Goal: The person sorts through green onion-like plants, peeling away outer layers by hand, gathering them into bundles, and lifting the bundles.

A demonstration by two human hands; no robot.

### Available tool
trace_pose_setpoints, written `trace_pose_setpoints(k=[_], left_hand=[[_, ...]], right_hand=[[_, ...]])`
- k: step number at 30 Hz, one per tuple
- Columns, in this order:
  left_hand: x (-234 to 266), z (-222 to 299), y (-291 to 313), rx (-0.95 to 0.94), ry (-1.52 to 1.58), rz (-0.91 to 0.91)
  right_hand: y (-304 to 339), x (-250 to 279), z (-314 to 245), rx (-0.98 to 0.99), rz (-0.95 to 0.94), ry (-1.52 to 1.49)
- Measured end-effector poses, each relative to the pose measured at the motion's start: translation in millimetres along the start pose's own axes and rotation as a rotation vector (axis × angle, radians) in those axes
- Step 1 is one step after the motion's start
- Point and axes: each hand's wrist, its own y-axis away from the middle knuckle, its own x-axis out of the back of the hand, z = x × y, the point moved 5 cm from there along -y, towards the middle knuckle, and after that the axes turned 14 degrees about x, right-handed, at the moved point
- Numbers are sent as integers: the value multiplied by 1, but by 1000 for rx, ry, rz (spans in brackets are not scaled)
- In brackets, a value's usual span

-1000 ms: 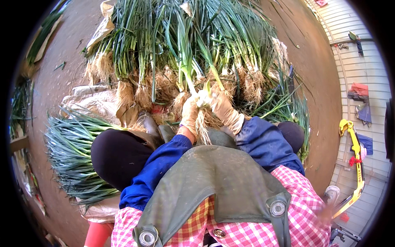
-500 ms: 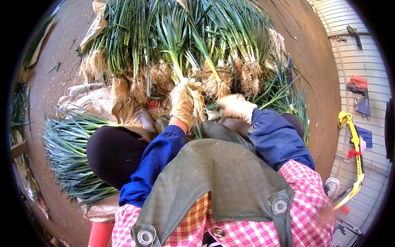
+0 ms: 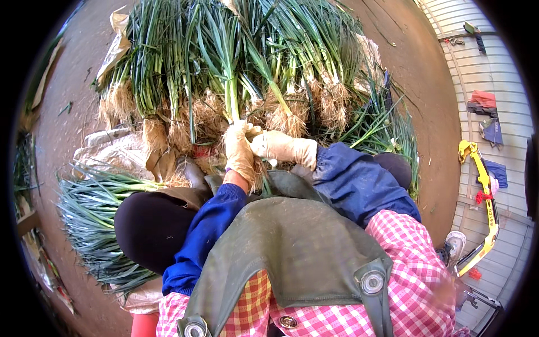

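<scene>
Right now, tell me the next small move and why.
Probably a gentle tug with the right hand at the base of the leek: the left hand grips it there, roots hang below, and the right hand sits close beside, though anything it pinches is hidden.

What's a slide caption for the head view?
Gloved left hand grips a green-leaved stalk, gloved right hand close beside, before a heap of rooted stalks.
</scene>
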Motion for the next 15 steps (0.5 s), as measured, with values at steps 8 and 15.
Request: trace_pose_setpoints(k=[8,15], left_hand=[[-17,5,15,55,-18,-69],[-26,-5,7,36,-146,-85]], right_hand=[[27,40,47,-284,132,472],[-16,124,173,-694,526,537]])
